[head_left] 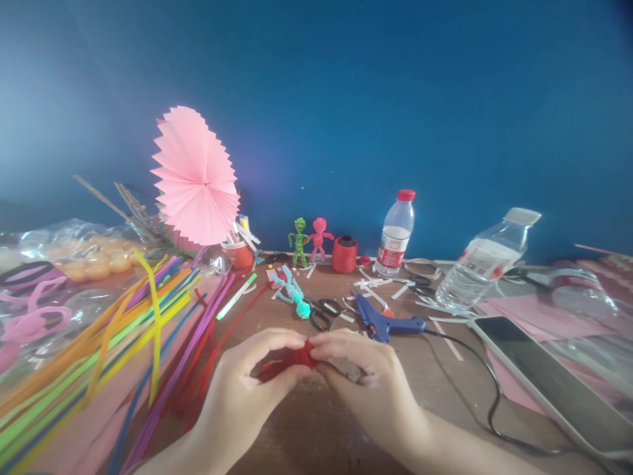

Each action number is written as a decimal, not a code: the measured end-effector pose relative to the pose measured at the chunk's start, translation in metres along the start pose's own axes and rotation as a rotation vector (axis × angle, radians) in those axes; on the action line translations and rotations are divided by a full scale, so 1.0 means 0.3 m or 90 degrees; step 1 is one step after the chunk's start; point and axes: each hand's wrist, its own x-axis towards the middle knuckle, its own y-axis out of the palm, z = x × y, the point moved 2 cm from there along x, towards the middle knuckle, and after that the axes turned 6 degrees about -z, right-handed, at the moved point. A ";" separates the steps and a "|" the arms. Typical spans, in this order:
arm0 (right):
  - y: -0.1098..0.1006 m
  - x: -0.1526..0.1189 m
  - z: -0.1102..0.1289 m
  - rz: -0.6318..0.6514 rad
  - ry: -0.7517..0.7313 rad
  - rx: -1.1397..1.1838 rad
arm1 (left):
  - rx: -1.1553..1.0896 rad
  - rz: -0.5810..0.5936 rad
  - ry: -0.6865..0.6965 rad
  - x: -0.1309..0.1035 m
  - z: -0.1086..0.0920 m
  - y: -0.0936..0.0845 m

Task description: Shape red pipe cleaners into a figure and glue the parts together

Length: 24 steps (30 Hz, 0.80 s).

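Red and fuzzy, the pipe cleaner piece (291, 359) is lying sideways, left to right, above the brown table (316, 422). Both the left hand (247, 389) and right hand (366, 379) are pinching it tight. Long bright pipe cleaners (123, 336) are lying nearby.

Red pipe cleaner (297, 359), bent, pinched

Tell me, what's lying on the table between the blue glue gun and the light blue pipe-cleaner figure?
In the head view, a pair of black-handled scissors lies between the glue gun and the light blue figure, with a few white paper strips beside it.
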 end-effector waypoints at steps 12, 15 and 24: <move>0.011 -0.009 0.002 -0.011 0.040 0.049 | 0.045 0.035 0.141 0.004 0.000 -0.004; 0.006 -0.017 0.008 -0.015 -0.003 0.028 | 0.034 0.062 0.185 0.002 -0.007 -0.004; -0.026 -0.013 0.033 -0.024 -0.187 0.027 | 0.074 0.056 0.316 -0.005 -0.032 -0.026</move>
